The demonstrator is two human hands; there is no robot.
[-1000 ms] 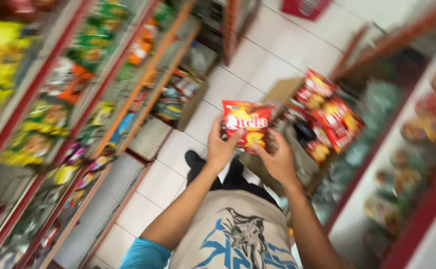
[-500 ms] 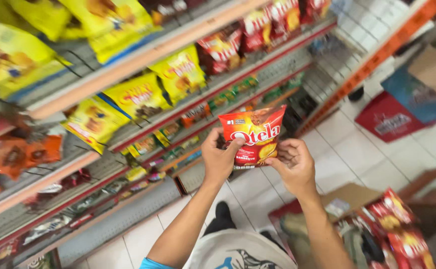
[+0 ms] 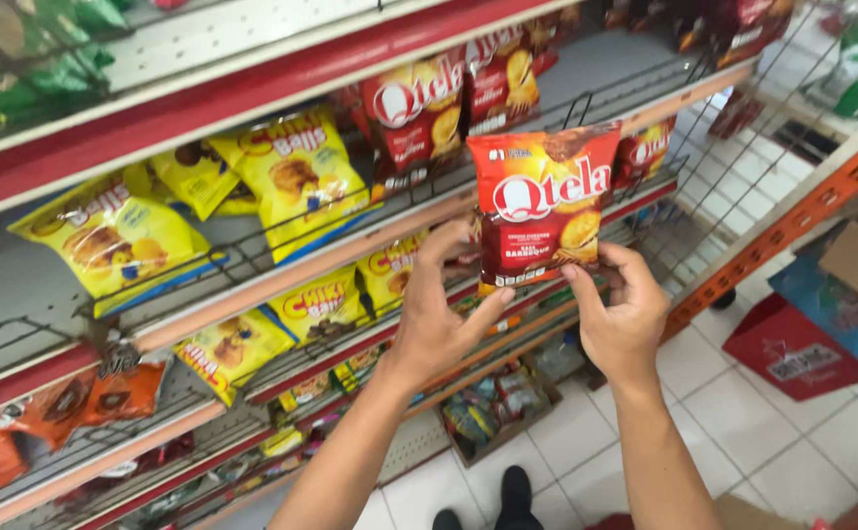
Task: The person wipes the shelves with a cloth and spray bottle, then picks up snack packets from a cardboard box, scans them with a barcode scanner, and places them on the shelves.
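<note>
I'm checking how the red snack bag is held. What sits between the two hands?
In the head view, the lower edge of the red snack bag spans the gap between the left hand and the right hand; behind it are shelf rails.

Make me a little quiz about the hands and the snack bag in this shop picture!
1. True or false: both hands, the left hand and the right hand, hold the red bag.
2. What colour are the bags lying left of the red bag on the shelf?
A. yellow
B. blue
C. white
3. Fill in: the red bag is held by its ____ edge.

Key: 1 true; 2 A; 3 bottom.
</note>
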